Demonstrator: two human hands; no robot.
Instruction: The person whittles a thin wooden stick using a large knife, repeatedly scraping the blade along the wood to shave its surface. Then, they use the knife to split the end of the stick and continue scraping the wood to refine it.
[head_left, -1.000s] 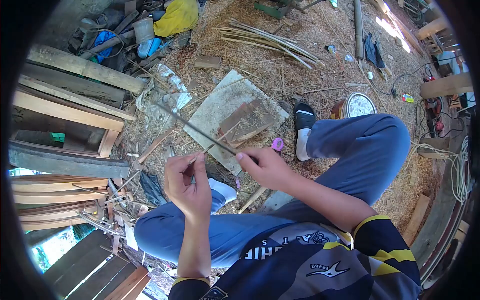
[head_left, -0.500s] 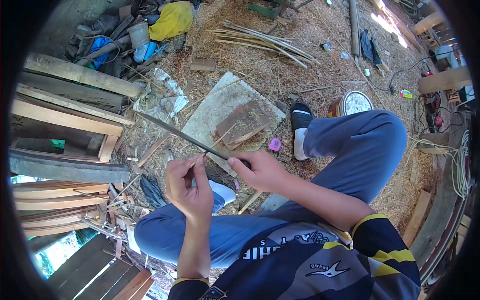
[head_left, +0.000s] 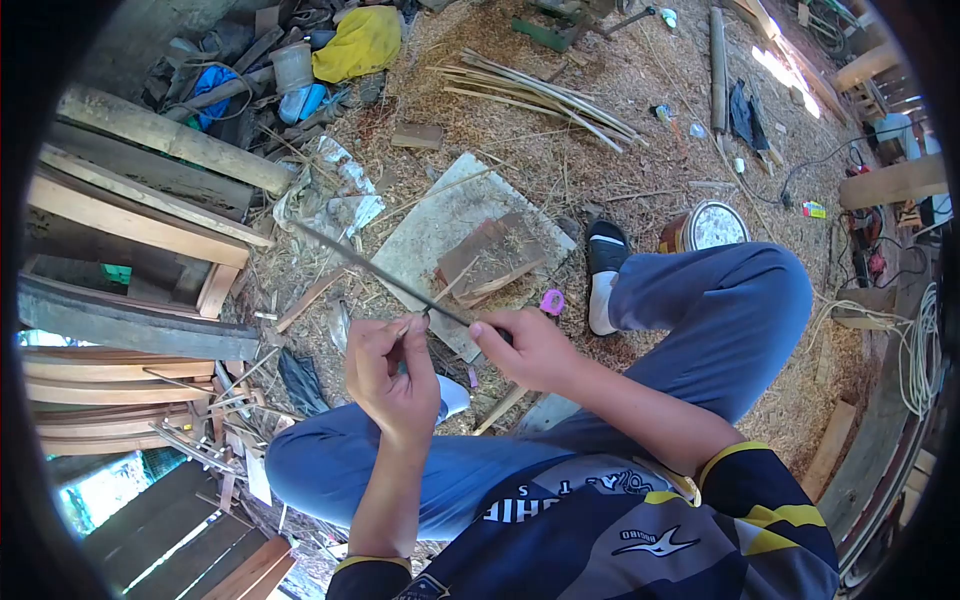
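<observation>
My right hand is closed around the dark handle of a long, narrow-bladed knife. Its blade slants up and left over the floor. Close by, my left hand makes a pinch of thumb and fingertips just under the blade. A thin sliver, mostly hidden by the fingers, pokes out of that pinch against the blade's edge. Below the knife lies a brown wooden block on a pale flat board, both strewn with shavings.
A pink tape-measure-like object lies beside the block. By my sandaled foot stands a round can. Thin strips are piled farther off. Stacked curved timbers line the left; a coiled cord hangs right.
The view has shifted slightly, so the floor things sit a little lower. Both hands and the knife appear slightly farther right and lower, with the same grips.
</observation>
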